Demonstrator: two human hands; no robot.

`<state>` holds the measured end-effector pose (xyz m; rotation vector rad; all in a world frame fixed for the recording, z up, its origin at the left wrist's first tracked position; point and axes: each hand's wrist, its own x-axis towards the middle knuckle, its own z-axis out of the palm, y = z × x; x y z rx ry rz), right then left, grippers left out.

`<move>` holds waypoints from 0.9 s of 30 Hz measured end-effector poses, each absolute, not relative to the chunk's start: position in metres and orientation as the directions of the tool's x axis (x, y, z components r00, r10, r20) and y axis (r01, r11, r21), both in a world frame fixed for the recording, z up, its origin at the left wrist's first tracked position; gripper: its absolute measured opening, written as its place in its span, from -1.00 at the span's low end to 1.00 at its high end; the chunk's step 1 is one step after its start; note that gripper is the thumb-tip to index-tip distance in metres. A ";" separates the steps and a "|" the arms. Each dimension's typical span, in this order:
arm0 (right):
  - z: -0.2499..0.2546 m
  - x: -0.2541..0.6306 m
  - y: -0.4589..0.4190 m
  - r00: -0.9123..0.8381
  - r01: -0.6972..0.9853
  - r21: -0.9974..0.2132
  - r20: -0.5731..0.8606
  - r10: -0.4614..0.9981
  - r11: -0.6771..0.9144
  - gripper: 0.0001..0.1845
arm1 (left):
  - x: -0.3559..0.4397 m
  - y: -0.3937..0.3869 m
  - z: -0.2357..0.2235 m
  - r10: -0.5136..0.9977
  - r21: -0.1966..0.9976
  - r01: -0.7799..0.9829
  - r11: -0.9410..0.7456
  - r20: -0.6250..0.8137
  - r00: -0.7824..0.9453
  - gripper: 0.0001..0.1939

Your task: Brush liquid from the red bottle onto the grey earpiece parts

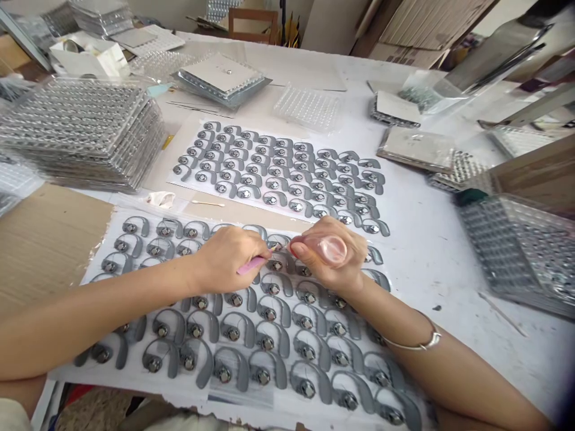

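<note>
My left hand (229, 260) grips a slim pink-handled tool (251, 264), and its fine tip reaches toward my right hand. My right hand (330, 254) pinches a clear, cup-shaped soft piece (332, 249), perhaps silicone, between fingers and thumb. Both hands hover over a white sheet (135, 383) laid with rows of grey ear-hook earphone parts (231, 329), and several of these are hidden beneath my hands and forearms. Farther off lies a second white sheet (251, 206) with similar parts. A bangle circles my right wrist.
Stacked clear blister trays (81, 129) rise at the left, and more trays (516, 251) stand at the right. A clear tray (308, 108) lies beyond the far sheet. Cardboard (45, 239) covers the table's left side. A cotton swab (209, 203) lies between the sheets.
</note>
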<state>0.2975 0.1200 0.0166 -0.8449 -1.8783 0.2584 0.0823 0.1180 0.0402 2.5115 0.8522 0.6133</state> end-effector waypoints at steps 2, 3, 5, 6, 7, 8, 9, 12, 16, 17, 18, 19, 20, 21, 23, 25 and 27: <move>0.016 0.298 0.120 -0.230 0.431 -0.526 0.722 0.652 0.733 -0.87 | 0.082 0.119 0.041 0.653 0.533 0.460 -0.710 0.255 0.713 -0.82; 0.015 0.298 0.120 -0.224 0.422 -0.525 0.730 0.646 0.739 -0.88 | 0.082 0.120 0.041 0.658 0.547 0.457 -0.701 0.250 0.710 -0.83; 0.015 0.298 0.120 -0.213 0.401 -0.523 0.745 0.631 0.753 -0.88 | 0.082 0.121 0.043 0.668 0.575 0.450 -0.684 0.245 0.703 -0.84; 0.015 0.298 0.120 -0.209 0.393 -0.524 0.749 0.628 0.756 -0.88 | 0.082 0.121 0.043 0.671 0.586 0.445 -0.678 0.245 0.700 -0.84; 0.015 0.297 0.119 -0.205 0.390 -0.527 0.749 0.629 0.755 -0.88 | 0.082 0.122 0.044 0.675 0.594 0.443 -0.672 0.246 0.695 -0.85; 0.015 0.297 0.119 -0.201 0.393 -0.531 0.747 0.634 0.751 -0.88 | 0.082 0.122 0.045 0.679 0.600 0.442 -0.667 0.244 0.693 -0.85; 0.016 0.297 0.119 -0.198 0.401 -0.535 0.742 0.641 0.744 -0.89 | 0.082 0.122 0.045 0.680 0.605 0.441 -0.663 0.242 0.692 -0.85; 0.016 0.297 0.119 -0.198 0.416 -0.534 0.737 0.646 0.736 -0.89 | 0.082 0.122 0.045 0.684 0.609 0.443 -0.658 0.236 0.691 -0.85; 0.015 0.298 0.120 -0.216 0.404 -0.525 0.741 0.636 0.749 -0.88 | 0.082 0.121 0.044 0.694 0.630 0.435 -0.643 0.241 0.678 -0.86; 0.015 0.299 0.120 -0.216 0.402 -0.527 0.740 0.637 0.749 -0.88 | 0.082 0.121 0.044 0.698 0.637 0.432 -0.638 0.243 0.673 -0.86; 0.015 0.299 0.120 -0.215 0.398 -0.531 0.738 0.639 0.748 -0.88 | 0.082 0.121 0.044 0.703 0.643 0.433 -0.632 0.240 0.669 -0.86; 0.016 0.298 0.120 -0.213 0.393 -0.538 0.736 0.643 0.746 -0.88 | 0.083 0.122 0.044 0.708 0.648 0.437 -0.624 0.232 0.667 -0.86; 0.016 0.298 0.120 -0.210 0.388 -0.546 0.732 0.648 0.743 -0.88 | 0.083 0.122 0.045 0.713 0.654 0.441 -0.615 0.221 0.665 -0.86; 0.017 0.298 0.119 -0.206 0.384 -0.555 0.728 0.654 0.738 -0.88 | 0.083 0.123 0.046 0.717 0.661 0.444 -0.605 0.209 0.665 -0.86; 0.018 0.297 0.118 -0.206 0.382 -0.565 0.720 0.663 0.731 -0.88 | 0.082 0.124 0.047 0.720 0.680 0.441 -0.586 0.189 0.667 -0.86; 0.018 0.296 0.118 -0.209 0.383 -0.565 0.717 0.665 0.730 -0.88 | 0.082 0.125 0.047 0.720 0.695 0.428 -0.578 0.186 0.669 -0.86; 0.018 0.296 0.117 -0.214 0.381 -0.563 0.718 0.662 0.733 -0.89 | 0.082 0.125 0.047 0.720 0.704 0.421 -0.572 0.185 0.669 -0.86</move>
